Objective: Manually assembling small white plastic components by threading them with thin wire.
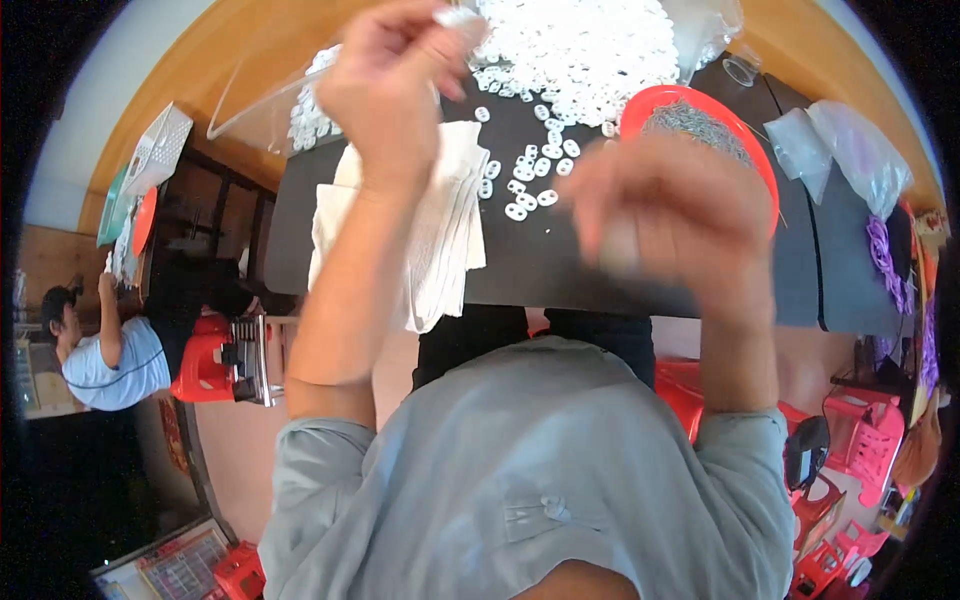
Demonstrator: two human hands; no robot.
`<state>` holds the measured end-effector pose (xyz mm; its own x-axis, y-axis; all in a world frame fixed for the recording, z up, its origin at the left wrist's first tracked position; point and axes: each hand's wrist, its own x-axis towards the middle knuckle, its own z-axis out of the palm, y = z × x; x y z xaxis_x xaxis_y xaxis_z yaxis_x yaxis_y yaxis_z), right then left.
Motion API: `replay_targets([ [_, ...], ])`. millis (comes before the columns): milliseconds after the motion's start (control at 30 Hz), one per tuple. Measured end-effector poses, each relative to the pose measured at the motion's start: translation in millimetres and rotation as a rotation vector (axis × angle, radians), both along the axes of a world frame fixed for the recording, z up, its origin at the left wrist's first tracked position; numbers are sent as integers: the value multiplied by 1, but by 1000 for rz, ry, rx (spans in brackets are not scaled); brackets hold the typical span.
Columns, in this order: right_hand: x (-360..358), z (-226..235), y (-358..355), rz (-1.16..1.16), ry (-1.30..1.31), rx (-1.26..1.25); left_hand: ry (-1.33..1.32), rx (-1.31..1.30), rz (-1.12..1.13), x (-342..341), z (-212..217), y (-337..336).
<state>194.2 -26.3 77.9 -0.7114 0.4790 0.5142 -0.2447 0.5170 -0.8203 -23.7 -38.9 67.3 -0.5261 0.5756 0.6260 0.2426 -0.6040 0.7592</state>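
My left hand (395,80) is raised at the top of the head view, its fingers pinching a small white plastic piece (456,17). Over the dark table, my right hand (680,210) is smeared by motion, so whether it holds anything cannot be made out. It covers the near-left part of a red bowl (772,195) filled with small grey metal parts (700,125). Between the hands lie several loose white oval pieces (545,168), each with two holes. Beyond them spreads a large heap of similar pieces (580,45). Folded white cloth (450,220) lies under my left forearm.
Clear plastic bags (860,150) and purple cord (885,260) lie at the table's right end. A transparent cup (740,70) stands behind the bowl. At far left another person (115,350) sits at a separate table. Red stools (205,360) stand on the floor.
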Motion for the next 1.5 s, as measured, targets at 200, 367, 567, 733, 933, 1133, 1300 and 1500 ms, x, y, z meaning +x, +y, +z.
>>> replay_targets([
  [200,11,54,-79,416,266,327,765,32,693,-68,15,28],
  [367,29,91,-95,532,-86,225,567,202,435,-27,-19,9],
  [567,36,105,-106,153,-159,466,579,-116,16,-7,-75,18],
  [733,13,112,-136,-221,-474,342,726,-130,164,-29,-101,31],
  [933,25,114,-112,-60,-335,193,729,-238,147,-25,-103,29],
  [1133,50,60,-58,842,242,159,699,-353,127,-23,-100,25],
  [1300,30,38,-58,931,306,102,735,-406,73,-22,-100,29],
  [1500,-10,32,-65,1030,165,174,890,-394,-169,-16,-99,26],
])
